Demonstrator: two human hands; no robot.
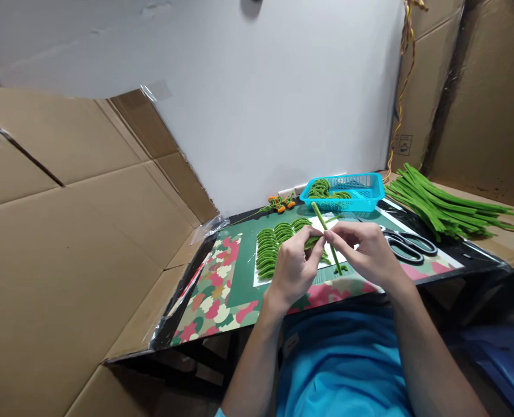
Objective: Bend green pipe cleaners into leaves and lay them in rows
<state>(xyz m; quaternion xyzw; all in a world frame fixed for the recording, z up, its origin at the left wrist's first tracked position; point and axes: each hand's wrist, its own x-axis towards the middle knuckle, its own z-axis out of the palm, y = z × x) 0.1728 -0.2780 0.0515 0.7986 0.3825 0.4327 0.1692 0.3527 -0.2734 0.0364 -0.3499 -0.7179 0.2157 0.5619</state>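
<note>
Over the table, my left hand (292, 262) and my right hand (365, 250) meet with thumbs and fingers pinched together. Between the fingertips is a green pipe cleaner (317, 214), slanting from upper left down to the right. Another bit of green fuzzy stem shows inside the curl of my left hand, partly hidden by the fingers. Under and left of the hands, rows of curved green pipe cleaner pieces (267, 253) lie on a white sheet (261, 282). Small green bits (342, 269) sit just below the held stem.
Black-handled scissors (413, 248) lie right of my right hand. Behind stands a blue plastic basket (365, 204) holding more green pieces. A bundle of long green pipe cleaners (448, 211) lies at the right. Orange flowers (281, 202) rest at the back edge. Cardboard walls (65, 243) flank the table.
</note>
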